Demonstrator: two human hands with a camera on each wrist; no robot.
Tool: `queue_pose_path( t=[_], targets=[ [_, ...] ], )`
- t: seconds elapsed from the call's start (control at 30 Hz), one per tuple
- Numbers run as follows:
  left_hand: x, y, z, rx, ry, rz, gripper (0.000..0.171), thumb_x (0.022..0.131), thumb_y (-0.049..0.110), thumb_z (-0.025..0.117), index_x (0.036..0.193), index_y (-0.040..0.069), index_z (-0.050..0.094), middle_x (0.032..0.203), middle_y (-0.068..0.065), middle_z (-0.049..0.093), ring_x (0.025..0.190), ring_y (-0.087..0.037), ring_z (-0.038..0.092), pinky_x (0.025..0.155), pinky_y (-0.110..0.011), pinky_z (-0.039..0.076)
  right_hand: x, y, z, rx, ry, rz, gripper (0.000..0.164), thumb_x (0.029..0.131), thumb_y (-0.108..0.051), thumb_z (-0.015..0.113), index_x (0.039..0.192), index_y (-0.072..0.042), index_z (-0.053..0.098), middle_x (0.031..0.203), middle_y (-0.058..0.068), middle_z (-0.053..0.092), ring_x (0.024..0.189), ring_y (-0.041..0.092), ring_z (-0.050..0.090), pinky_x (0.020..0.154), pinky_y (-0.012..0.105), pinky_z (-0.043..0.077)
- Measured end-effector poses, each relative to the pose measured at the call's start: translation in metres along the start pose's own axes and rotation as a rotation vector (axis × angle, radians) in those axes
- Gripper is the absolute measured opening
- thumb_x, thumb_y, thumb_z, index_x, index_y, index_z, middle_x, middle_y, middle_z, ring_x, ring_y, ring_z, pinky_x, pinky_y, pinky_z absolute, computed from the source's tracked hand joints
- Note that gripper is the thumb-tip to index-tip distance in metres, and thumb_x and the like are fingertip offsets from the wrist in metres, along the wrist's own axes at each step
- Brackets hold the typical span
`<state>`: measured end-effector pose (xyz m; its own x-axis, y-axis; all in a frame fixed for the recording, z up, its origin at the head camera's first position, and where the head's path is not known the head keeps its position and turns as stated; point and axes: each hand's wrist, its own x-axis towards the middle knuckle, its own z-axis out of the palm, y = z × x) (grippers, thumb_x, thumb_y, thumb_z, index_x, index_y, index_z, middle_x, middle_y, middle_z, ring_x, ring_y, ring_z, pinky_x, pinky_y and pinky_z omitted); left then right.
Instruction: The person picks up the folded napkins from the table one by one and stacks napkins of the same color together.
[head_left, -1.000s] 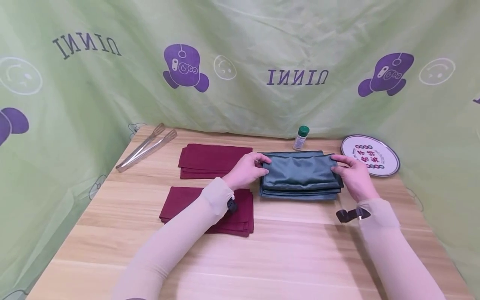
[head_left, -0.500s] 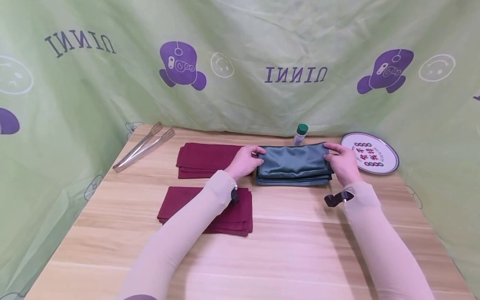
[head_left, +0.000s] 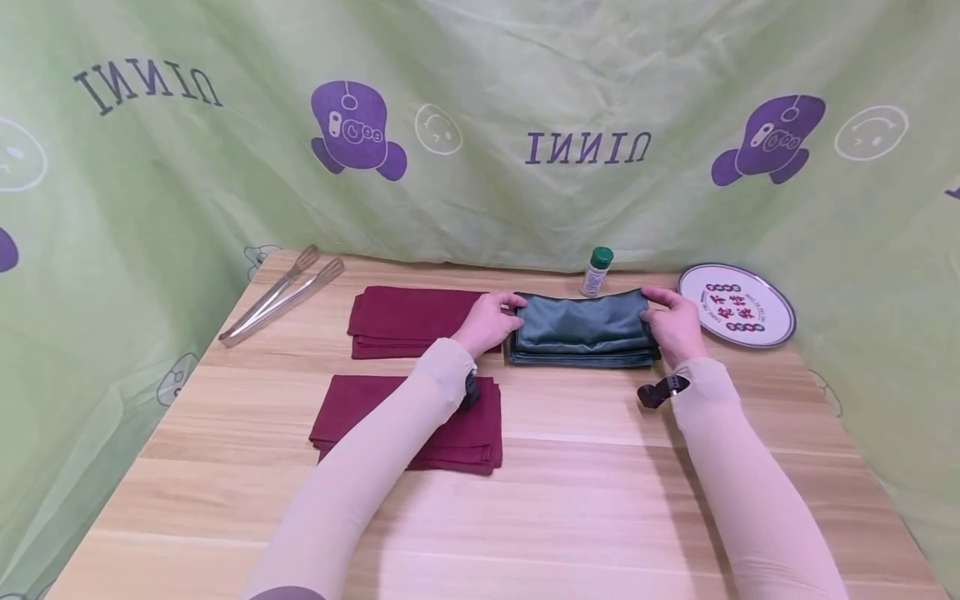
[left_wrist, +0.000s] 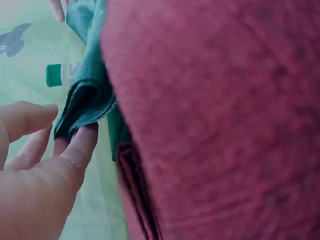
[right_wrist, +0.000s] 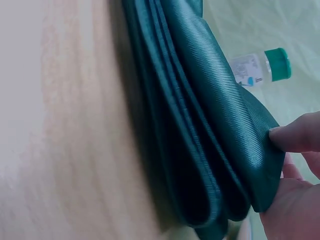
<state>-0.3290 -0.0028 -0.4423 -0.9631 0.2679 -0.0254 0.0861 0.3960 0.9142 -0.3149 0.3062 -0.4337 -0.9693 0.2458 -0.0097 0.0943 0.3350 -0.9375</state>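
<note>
Green curtain [head_left: 480, 212] hangs behind the wooden table [head_left: 570, 517]. From the head, we pinch a folded green cloth [head_left: 585, 327] at both ends, left hand [head_left: 486, 323] and right hand [head_left: 675, 327], right of the far red cloth [head_left: 416, 317] and near a bottle [head_left: 597, 273]. At the left wrist, our fingertips touch the rolled end, partly hidden by it. At the right wrist, we grip a corner narrowly between thumb and fingers.
</note>
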Motion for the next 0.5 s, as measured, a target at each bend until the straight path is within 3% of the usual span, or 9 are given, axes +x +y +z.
queue_pose_path(
  t=[0.13, 0.3, 0.5],
  targets=[
    [0.001, -0.003, -0.003, 0.031, -0.023, 0.004, 0.031, 0.088, 0.005, 0.069, 0.119, 0.006, 0.067, 0.115, -0.01, 0.065, 0.099, -0.019, 0.062, 0.077, -0.026, 0.05, 0.003, 0.007, 0.002, -0.016, 0.011, 0.001, 0.052, 0.086, 0.008, 0.055, 0.137, 0.0, 0.055, 0.14, 0.017, 0.05, 0.127, 0.021, 0.039, 0.096, 0.024, 0.034],
    [-0.007, 0.0, -0.02, 0.077, -0.054, 0.018, 0.032, 0.089, 0.009, 0.069, 0.12, 0.005, 0.066, 0.116, -0.011, 0.066, 0.101, -0.019, 0.064, 0.082, -0.03, 0.052, 0.0, 0.012, -0.001, -0.026, 0.007, 0.009, 0.05, 0.087, 0.005, 0.056, 0.137, 0.0, 0.054, 0.137, 0.018, 0.051, 0.117, 0.02, 0.047, 0.09, 0.022, 0.037],
    [-0.022, -0.006, -0.044, 0.105, -0.06, 0.083, 0.032, 0.089, 0.01, 0.07, 0.119, 0.0, 0.066, 0.116, -0.014, 0.066, 0.106, -0.022, 0.061, 0.093, -0.035, 0.048, -0.015, 0.021, -0.015, -0.066, -0.052, 0.012, 0.044, 0.093, -0.002, 0.058, 0.137, 0.001, 0.053, 0.136, 0.017, 0.05, 0.105, 0.012, 0.052, 0.086, 0.018, 0.041]
  ],
)
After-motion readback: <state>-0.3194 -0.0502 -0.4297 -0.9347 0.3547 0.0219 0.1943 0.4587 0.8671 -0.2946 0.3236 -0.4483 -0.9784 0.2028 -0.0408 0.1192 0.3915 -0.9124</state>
